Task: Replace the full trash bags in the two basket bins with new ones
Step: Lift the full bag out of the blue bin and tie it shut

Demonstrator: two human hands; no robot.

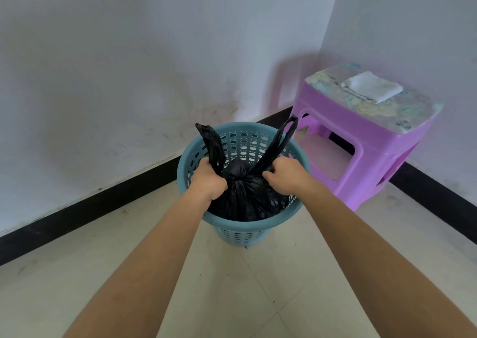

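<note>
A blue perforated basket bin [240, 225] stands on the tiled floor near the room's corner. Inside it sits a full black trash bag [247, 195], bunched at the top. My left hand [207, 180] grips the bag's left handle strip, which sticks up past the rim. My right hand [286, 175] grips the right handle strip, which stretches up toward the stool. Both hands are over the bin's opening. Only one bin is in view.
A purple plastic stool [374, 141] stands right of the bin in the corner, with a folded white cloth or bag [371, 86] on its patterned top. White walls with a black skirting board [85, 206] run behind. Pale floor tiles lie in front.
</note>
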